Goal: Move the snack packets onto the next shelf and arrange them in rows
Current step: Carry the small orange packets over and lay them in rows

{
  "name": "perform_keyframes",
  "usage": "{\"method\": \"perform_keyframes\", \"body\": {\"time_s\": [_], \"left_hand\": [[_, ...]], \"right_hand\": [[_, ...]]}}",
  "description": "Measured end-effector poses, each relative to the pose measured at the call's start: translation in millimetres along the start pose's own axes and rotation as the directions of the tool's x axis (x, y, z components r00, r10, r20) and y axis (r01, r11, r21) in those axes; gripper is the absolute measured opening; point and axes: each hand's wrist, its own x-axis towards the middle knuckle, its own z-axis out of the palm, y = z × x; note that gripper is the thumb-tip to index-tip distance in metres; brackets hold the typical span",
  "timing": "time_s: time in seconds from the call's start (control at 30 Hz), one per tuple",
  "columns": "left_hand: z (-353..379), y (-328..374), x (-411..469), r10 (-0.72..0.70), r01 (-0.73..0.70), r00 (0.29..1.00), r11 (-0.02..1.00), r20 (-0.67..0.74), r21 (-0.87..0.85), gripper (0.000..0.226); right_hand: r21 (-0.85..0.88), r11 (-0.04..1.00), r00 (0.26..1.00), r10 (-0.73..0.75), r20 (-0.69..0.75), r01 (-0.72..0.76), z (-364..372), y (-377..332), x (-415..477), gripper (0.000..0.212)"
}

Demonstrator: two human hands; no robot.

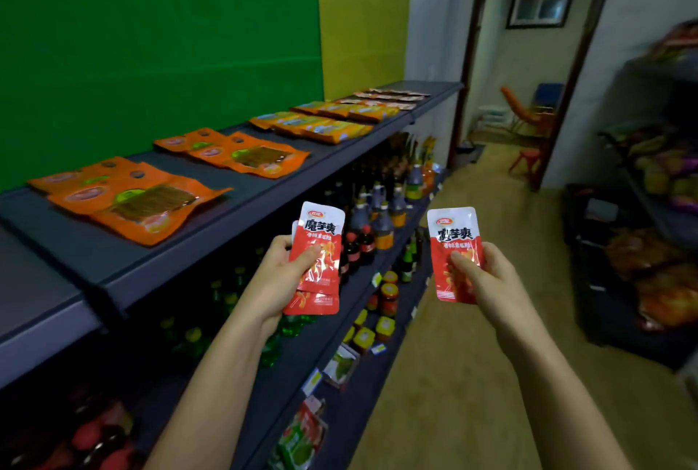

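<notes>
My left hand (pixel 281 273) grips a small stack of red-and-white snack packets (pixel 321 239), held upright in front of the dark top shelf (pixel 124 262). My right hand (pixel 487 277) holds a single red-and-white snack packet (pixel 455 239) upright over the aisle. Orange snack packets (pixel 128 197) lie in overlapping groups on the top shelf to the left. A second orange group (pixel 234 152) lies farther along. Yellow-orange packets (pixel 313 124) sit in rows beyond that, and paler packets (pixel 389 95) lie at the shelf's far end.
Bottles (pixel 374 220) and jars (pixel 389 296) fill the lower shelves under my hands. A second rack of goods (pixel 657 205) lines the right side of the aisle. A doorway (pixel 528 92) with chairs opens at the far end. A green wall (pixel 151 35) backs the shelf.
</notes>
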Motion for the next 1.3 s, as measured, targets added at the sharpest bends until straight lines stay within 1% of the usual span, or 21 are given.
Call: {"method": "perform_keyframes", "body": {"time_s": [0.17, 0.3, 0.4, 0.5, 0.6, 0.7, 0.77, 0.87, 1.0, 1.07, 1.17, 1.3], "left_hand": [[60, -3, 63, 0.006, -0.007, 0.995, 1.000, 0.100, 0.008, 0.024], [101, -10, 120, -0.014, 0.010, 0.987, 1.000, 0.161, 0.023, 0.018], [130, -7, 168, -0.012, 0.011, 0.982, 1.000, 0.190, 0.004, 0.020], [155, 4, 220, 0.007, -0.004, 0.977, 1.000, 0.214, -0.016, 0.008], [180, 15, 268, 0.031, -0.024, 0.971, 0.999, 0.236, -0.030, 0.010], [206, 17, 309, 0.056, -0.050, 0.967, 0.998, 0.250, -0.030, 0.007], [223, 14, 332, 0.042, -0.036, 0.965, 0.999, 0.260, -0.028, 0.006], [249, 7, 365, 0.016, -0.015, 0.962, 1.000, 0.273, -0.007, 0.016], [287, -3, 417, -0.004, 0.002, 0.964, 1.000, 0.267, 0.008, 0.012], [307, -5, 446, 0.003, -0.009, 0.966, 1.000, 0.257, 0.020, 0.008], [342, -2, 491, 0.028, -0.034, 0.972, 0.999, 0.234, 0.020, 0.008], [393, 11, 550, 0.050, -0.050, 0.979, 0.999, 0.197, -0.009, 0.017]], "right_hand": [[-0.032, 0.999, 0.994, 0.027, -0.108, -0.031, -41, 17, 46, 0.010], [-0.047, 0.997, 0.983, 0.054, -0.174, -0.063, -57, 34, 98, 0.009], [-0.055, 0.996, 0.978, 0.060, -0.200, -0.073, -61, 38, 145, 0.009], [-0.066, 0.996, 0.974, 0.048, -0.223, -0.065, -65, 33, 197, 0.007], [-0.047, 0.997, 0.968, 0.042, -0.247, -0.056, -71, 31, 244, 0.021], [-0.049, 0.996, 0.962, 0.055, -0.268, -0.071, -77, 38, 282, 0.018], [-0.063, 0.994, 0.959, 0.071, -0.276, -0.092, -81, 47, 305, 0.017], [-0.073, 0.990, 0.956, 0.094, -0.278, -0.119, -88, 61, 344, 0.022], [-0.080, 0.986, 0.957, 0.122, -0.265, -0.148, -103, 78, 406, 0.034], [-0.079, 0.985, 0.959, 0.129, -0.251, -0.154, -113, 86, 443, 0.034], [-0.099, 0.986, 0.970, 0.107, -0.216, -0.131, -131, 93, 501, 0.034], [-0.110, 0.987, 0.983, 0.103, -0.151, -0.120, -159, 93, 578, 0.034]]}}
